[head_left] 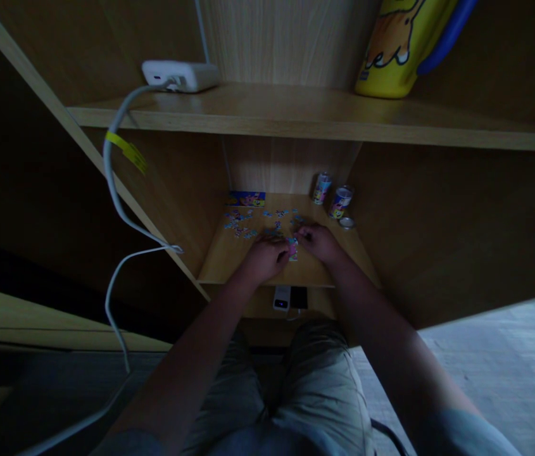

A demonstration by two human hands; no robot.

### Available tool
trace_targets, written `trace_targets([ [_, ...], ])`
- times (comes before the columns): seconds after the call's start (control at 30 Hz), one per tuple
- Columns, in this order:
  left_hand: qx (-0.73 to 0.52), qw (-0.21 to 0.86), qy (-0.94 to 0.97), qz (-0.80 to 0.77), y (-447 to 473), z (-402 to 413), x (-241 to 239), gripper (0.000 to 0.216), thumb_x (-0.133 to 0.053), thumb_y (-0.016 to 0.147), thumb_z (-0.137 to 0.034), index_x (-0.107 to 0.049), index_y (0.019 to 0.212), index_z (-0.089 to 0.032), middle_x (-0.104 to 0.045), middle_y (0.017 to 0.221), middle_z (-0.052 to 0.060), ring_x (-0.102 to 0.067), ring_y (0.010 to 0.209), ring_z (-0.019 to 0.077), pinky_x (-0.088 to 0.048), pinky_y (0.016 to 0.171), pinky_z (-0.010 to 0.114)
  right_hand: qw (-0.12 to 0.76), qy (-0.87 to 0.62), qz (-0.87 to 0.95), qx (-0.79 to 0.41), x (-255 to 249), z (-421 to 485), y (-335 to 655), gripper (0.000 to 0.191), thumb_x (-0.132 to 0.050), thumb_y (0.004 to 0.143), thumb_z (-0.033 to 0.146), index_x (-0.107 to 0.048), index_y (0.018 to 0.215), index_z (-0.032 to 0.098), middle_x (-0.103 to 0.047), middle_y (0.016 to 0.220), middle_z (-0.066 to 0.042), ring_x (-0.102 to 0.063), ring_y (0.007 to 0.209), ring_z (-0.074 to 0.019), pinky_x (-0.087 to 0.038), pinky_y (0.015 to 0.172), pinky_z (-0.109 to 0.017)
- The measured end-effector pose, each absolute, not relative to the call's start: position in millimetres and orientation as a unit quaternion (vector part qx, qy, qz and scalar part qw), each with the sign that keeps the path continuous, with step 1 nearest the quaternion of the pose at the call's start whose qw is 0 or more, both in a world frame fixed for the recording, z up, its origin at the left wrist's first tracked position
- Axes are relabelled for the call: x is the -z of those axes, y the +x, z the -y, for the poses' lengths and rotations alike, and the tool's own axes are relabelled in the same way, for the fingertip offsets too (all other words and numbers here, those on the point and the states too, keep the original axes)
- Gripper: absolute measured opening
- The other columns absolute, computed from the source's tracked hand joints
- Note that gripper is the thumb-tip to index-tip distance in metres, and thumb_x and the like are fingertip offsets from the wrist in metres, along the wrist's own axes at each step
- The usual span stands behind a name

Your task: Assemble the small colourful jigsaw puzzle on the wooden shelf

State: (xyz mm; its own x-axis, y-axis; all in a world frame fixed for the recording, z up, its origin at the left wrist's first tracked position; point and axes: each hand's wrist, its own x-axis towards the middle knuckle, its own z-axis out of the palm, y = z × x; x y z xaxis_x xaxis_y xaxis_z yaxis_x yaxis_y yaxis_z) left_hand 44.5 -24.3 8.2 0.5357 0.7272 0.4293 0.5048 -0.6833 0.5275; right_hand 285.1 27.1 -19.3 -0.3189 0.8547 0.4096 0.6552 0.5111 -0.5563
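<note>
Several small jigsaw puzzle pieces [236, 218] lie loose on the middle shelf. A small joined section of puzzle [292, 249], pink and light blue, lies between my hands. My left hand [267, 258] is curled, its fingertips against the left edge of that section. With fingers pinched, my right hand [318, 242] is at the section's top right corner, on what looks like a puzzle piece; the fingers mostly cover it. A blue picture card [247, 199] lies at the back left. Two small printed cans [321, 188] stand at the back right, with a round metal lid [346, 223] beside the nearer one.
An upper shelf [267, 120] crosses above my hands, holding a white charger [182, 75] and a yellow cup [385, 57] with a blue handle. A white cable [110, 171] hangs down at the left. Below, a white device [282, 297] lies beside a dark one.
</note>
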Motion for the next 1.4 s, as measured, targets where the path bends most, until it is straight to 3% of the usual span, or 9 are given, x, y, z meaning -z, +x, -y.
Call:
trace_targets([
  [0.27,-0.282,0.082,0.885,-0.361,43.5,22.4,-4.4,0.014,-0.069,0.103,-0.022,-0.079,0.095,-0.026,-0.083,0.104,0.005,-0.077,0.105,0.0248,-0.056,0.11,0.046,0.306,-0.496,0.808,-0.087,24.7,-32.2,282.8,0.031,-0.066,0.106,0.035,-0.065,0.078,0.024,-0.072,0.077,-0.002,-0.063,0.074,-0.0189,-0.041,0.073,-0.03],
  [0.77,-0.272,0.07,0.891,-0.357,43.7,22.3,-4.8,0.016,-0.065,0.106,-0.023,-0.079,0.098,-0.025,-0.084,0.107,0.006,-0.078,0.108,0.0253,-0.056,0.109,0.046,0.26,-0.529,0.805,-0.068,16.4,-26.4,275.4,0.025,-0.067,0.108,0.035,-0.067,0.086,0.023,-0.076,0.085,-0.004,-0.064,0.075,-0.0187,-0.041,0.074,-0.031],
  [1.13,-0.276,0.07,0.892,-0.352,43.9,20.8,-1.9,0.014,-0.068,0.104,-0.022,-0.081,0.1,-0.026,-0.083,0.108,0.006,-0.076,0.107,0.0256,-0.056,0.111,0.048,0.271,-0.534,0.797,-0.078,13.7,-24.5,274.6,0.027,-0.064,0.107,0.037,-0.067,0.085,0.023,-0.076,0.084,-0.005,-0.066,0.075,-0.0196,-0.043,0.073,-0.03],
  [1.4,-0.277,0.05,0.892,-0.353,45.2,23.4,-4.5,0.017,-0.064,0.109,-0.028,-0.077,0.101,-0.023,-0.081,0.109,0.008,-0.075,0.107,0.027,-0.059,0.107,0.051,0.322,-0.607,0.725,-0.042,11.5,-25.4,280.6,0.026,-0.056,0.108,0.039,-0.071,0.095,0.023,-0.081,0.094,-0.01,-0.073,0.084,-0.0246,-0.047,0.076,-0.032],
])
